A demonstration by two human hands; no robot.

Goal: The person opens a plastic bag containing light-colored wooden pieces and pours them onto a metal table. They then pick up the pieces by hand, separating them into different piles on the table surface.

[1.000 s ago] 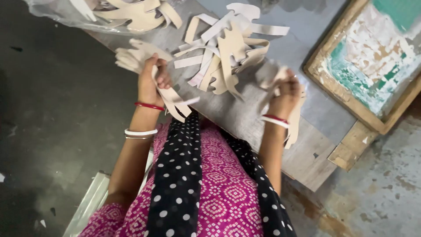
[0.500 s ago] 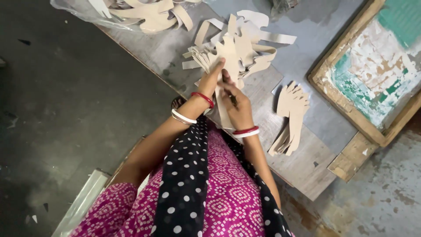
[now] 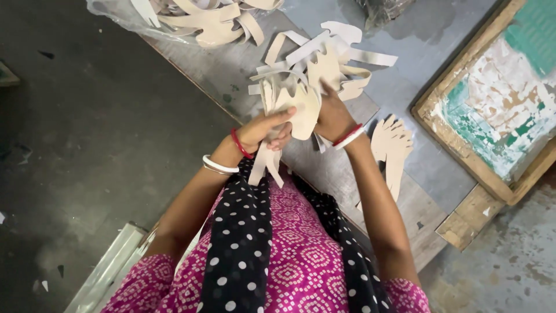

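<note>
head view: left hand [image 3: 263, 132] clenched around a bundle of beige cut-outs [image 3: 289, 107], held just above the near edge of the grey table [image 3: 341, 168]. right hand [image 3: 331, 119] pinching the same bundle from behind. loose pile [image 3: 324, 58] just beyond; neat stack [image 3: 392, 148] right of the bundle. best squared edge to edge, gripped firmly, before setting down.

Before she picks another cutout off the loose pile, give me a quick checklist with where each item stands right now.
1. Left hand has a grip on the gathered cutouts: ok.
2. Right hand on the same bundle: ok.
3. Bundle edges aligned: not ok, strips hang down unevenly.
4. Loose pile within reach on the table: ok.
5. Finished stack lies apart from the pile: ok.
6. Count in the bundle: cannot tell.
</note>
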